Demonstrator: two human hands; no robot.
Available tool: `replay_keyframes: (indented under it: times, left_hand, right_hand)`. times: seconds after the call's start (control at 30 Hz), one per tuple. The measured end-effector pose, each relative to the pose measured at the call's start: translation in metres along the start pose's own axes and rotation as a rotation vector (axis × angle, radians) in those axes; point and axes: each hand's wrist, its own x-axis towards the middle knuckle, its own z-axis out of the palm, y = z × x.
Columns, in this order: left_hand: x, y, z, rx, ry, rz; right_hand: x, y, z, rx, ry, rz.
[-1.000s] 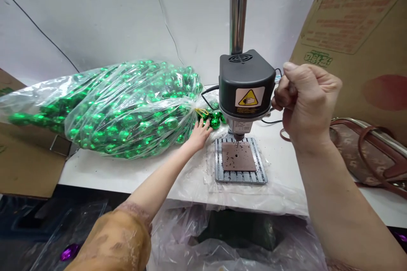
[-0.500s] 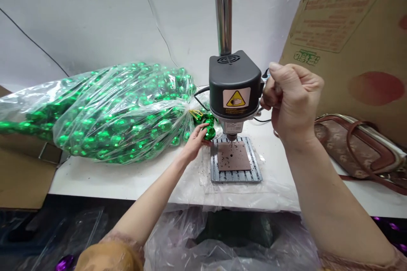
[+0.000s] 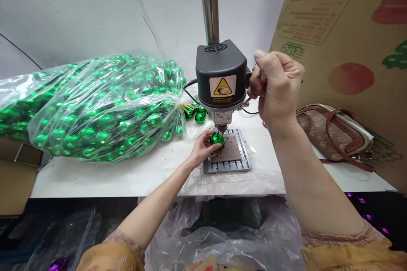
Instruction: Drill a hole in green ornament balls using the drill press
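Pinching green faceted ball by its flanks, left hand, just under drill, over brown pad | right hand fisted round lever (mostly hidden from me) | ball likely light, stiff, slick, perhaps brittle; best held low round its sides

Glossy ball, matt plastic drill housing, polished metal column

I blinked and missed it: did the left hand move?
Yes: the left hand, now holding a green ball, moved right, from beside the grey plate to over its edge.
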Motion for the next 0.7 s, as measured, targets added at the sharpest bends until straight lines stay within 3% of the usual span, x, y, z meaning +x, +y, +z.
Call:
replay_keyframes:
  times: [0.17, 0.33, 0.47, 0.7]
  left_hand:
    - [0.002, -0.009, 0.005, 0.119, 0.017, 0.101]
    - [-0.005, -0.008, 0.013, 0.36, 0.039, 0.092]
    - [-0.008, -0.008, 0.017, 0.55, 0.122, 0.158]
    - [-0.007, -0.024, 0.017, 0.366, -0.001, 0.261]
  right_hand:
    - [0.001, 0.001, -0.002, -0.022, -0.024, -0.009]
    - [0.001, 0.003, -0.002, -0.066, -0.035, -0.029]
    - [0.0, 0.002, -0.001, -0.06, -0.031, -0.042]
    - [0.001, 0.004, -0.004, -0.113, -0.064, -0.056]
